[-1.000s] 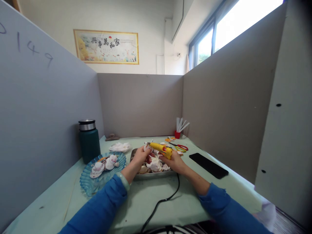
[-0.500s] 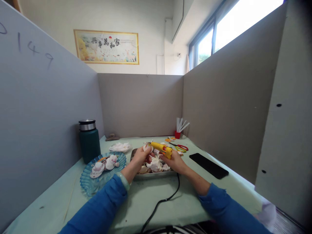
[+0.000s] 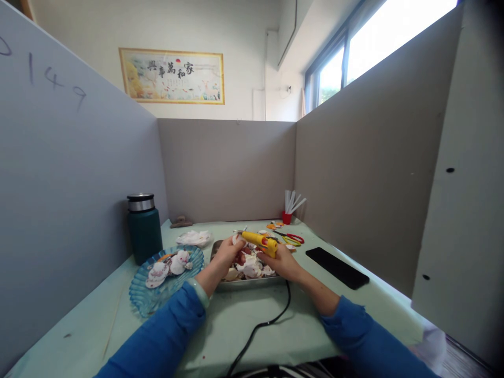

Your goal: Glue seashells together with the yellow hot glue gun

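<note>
My right hand [image 3: 285, 261] is wrapped around a yellow hot glue gun [image 3: 255, 239], its nozzle pointing left. Between the fingers of my left hand [image 3: 229, 254] is a small whitish seashell [image 3: 237, 239], mostly covered by the fingers. The gun's tip lies right at the shell; whether they touch I cannot tell. Both hands are above a metal tray [image 3: 244, 285] heaped with white and pinkish shells [image 3: 252, 266]. From the gun's side of the tray a black cord [image 3: 260, 326] runs toward the table's front edge.
On the left are a blue scalloped plate [image 3: 144, 299] bearing shell figures [image 3: 180, 262], a green bottle [image 3: 145, 236] and a white bundle [image 3: 193, 238]. A black phone [image 3: 337, 268], red-and-yellow scissors [image 3: 292, 239] and a red cup [image 3: 287, 217] of white sticks lie right. Partitions enclose the table.
The glue gun has shifted slightly left, its tip now farther over the shell. The shell has turned a little in my left fingers. Both arms stay nearly still.
</note>
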A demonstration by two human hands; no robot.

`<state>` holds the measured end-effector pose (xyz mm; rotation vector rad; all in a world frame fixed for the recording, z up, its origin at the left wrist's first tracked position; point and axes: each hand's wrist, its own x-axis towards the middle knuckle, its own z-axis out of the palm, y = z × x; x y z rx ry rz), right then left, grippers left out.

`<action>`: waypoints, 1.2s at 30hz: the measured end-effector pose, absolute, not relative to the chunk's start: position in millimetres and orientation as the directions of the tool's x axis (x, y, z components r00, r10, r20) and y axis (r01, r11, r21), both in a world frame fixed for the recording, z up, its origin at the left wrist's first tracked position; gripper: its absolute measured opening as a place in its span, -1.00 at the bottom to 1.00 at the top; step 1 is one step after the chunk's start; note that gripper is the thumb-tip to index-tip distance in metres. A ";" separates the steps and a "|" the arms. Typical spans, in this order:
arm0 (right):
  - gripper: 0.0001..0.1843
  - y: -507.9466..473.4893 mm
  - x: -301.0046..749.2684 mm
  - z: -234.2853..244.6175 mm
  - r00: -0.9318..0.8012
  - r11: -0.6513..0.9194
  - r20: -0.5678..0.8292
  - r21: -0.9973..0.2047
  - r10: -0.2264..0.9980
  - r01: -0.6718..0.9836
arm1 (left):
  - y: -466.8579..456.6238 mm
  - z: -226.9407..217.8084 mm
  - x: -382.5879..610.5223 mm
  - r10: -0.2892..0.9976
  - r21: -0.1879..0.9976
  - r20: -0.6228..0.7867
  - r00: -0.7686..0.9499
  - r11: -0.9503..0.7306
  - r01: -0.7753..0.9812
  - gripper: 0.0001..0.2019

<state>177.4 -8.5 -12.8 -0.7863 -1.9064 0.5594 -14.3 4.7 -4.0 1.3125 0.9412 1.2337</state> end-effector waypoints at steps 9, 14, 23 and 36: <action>-0.68 -9.0 176.5 -12.5 -0.295 0.678 0.611 -0.671 0.735 0.300 | 4.3 -4.2 -14.6 0.976 0.984 0.152 0.152 -0.135 -0.120 -0.67; -0.69 -9.4 176.8 -12.3 -0.300 0.681 0.611 -0.672 0.732 0.292 | 5.2 -4.8 -15.1 0.978 0.983 0.153 0.143 -0.137 -0.120 -0.70; -0.69 -11.0 176.8 -10.9 -0.336 0.678 0.591 -0.674 0.733 0.294 | 2.4 -1.7 -13.5 0.980 0.987 0.138 0.145 -0.123 -0.107 -0.72; -0.68 -12.1 176.7 -9.6 -0.336 0.677 0.590 -0.673 0.734 0.298 | 1.4 -1.3 -13.3 0.979 0.987 0.140 0.146 -0.127 -0.100 -0.80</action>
